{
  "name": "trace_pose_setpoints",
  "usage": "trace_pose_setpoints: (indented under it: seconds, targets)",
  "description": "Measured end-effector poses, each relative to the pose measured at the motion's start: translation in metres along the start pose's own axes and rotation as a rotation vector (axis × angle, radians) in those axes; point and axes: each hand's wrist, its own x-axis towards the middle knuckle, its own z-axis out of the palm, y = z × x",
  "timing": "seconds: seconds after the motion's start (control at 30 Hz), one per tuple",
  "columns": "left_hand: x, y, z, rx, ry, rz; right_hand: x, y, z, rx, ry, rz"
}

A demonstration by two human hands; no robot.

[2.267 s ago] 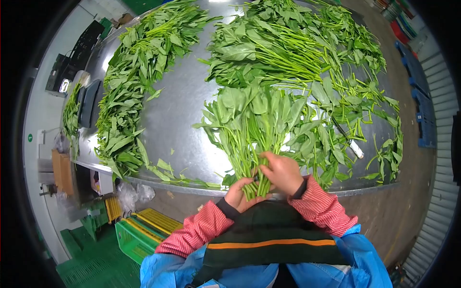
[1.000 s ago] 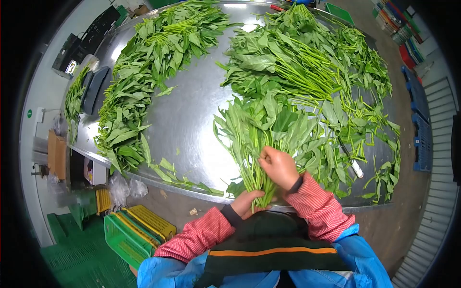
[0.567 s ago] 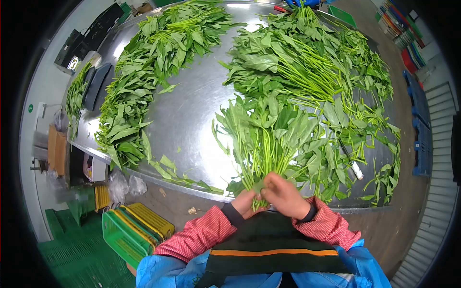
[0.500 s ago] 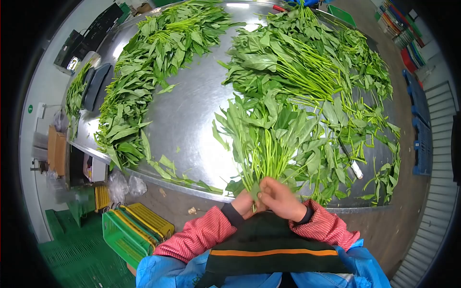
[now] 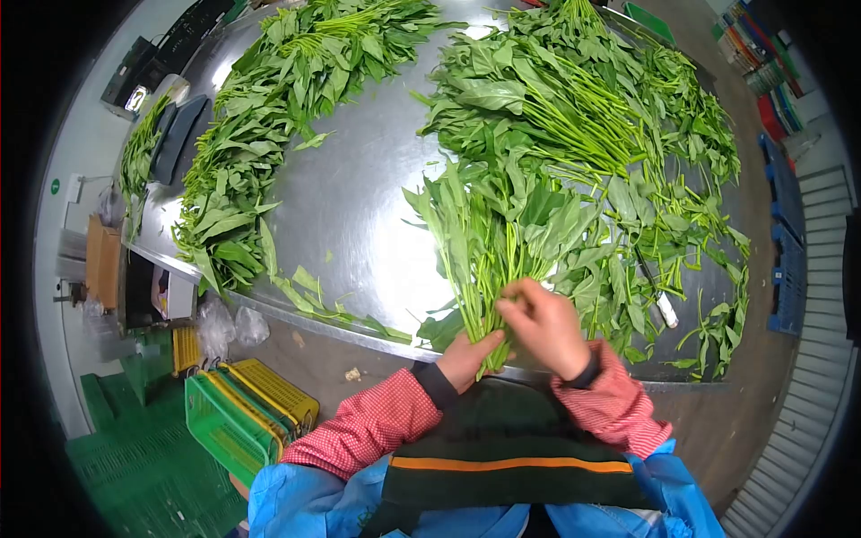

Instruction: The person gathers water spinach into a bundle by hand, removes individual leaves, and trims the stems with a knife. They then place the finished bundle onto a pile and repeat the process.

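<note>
A bunch of leafy green stems (image 5: 493, 255) stands out over the near edge of the metal table (image 5: 345, 188), leaves pointing away from me. My left hand (image 5: 468, 357) is wrapped round its lower stems. Just above and to the right, my right hand (image 5: 544, 328) has thumb and forefinger pressed together at the side of the stems; whatever is between the fingertips is too small to make out. Behind the bunch lies a large heap of the same greens (image 5: 574, 108). A knife with a white handle (image 5: 666, 310) rests among scattered leaves at the right.
A long row of greens (image 5: 242, 161) runs along the table's left side. Loose leaves lie along the near edge. Green and yellow crates (image 5: 235, 421) stand on the floor at the lower left, near plastic bags (image 5: 215, 328). Blue pallets (image 5: 787, 278) stand at the right.
My right hand has risen and moved right, away from my left hand. My left hand now shows more clearly round the stems. The view has shifted slightly.
</note>
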Motion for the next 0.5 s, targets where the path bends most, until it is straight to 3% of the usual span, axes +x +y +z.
trace_pose_setpoints:
  seconds: [0.1,0.23,0.33,0.37,0.47,0.5]
  targets:
    - [0.008,-0.009,-0.007,0.077,0.004,0.007,0.018,0.009,0.03,-0.116,0.014,-0.057]
    - [0.008,-0.01,-0.002,0.079,0.077,0.054,0.024,0.024,0.035,0.103,-0.042,0.038]
    - [0.006,-0.006,0.0,0.097,0.074,0.025,0.022,0.028,0.041,0.7,-0.101,0.201]
    - [0.007,-0.006,-0.002,0.13,0.051,0.025,0.019,0.027,0.039,0.607,-0.122,0.244]
    - [0.011,-0.005,-0.004,0.181,0.013,0.011,0.022,0.02,0.036,0.003,-0.101,-0.019]
    - [0.011,-0.005,-0.003,0.162,0.027,0.001,0.024,0.025,0.04,0.117,-0.095,-0.035]
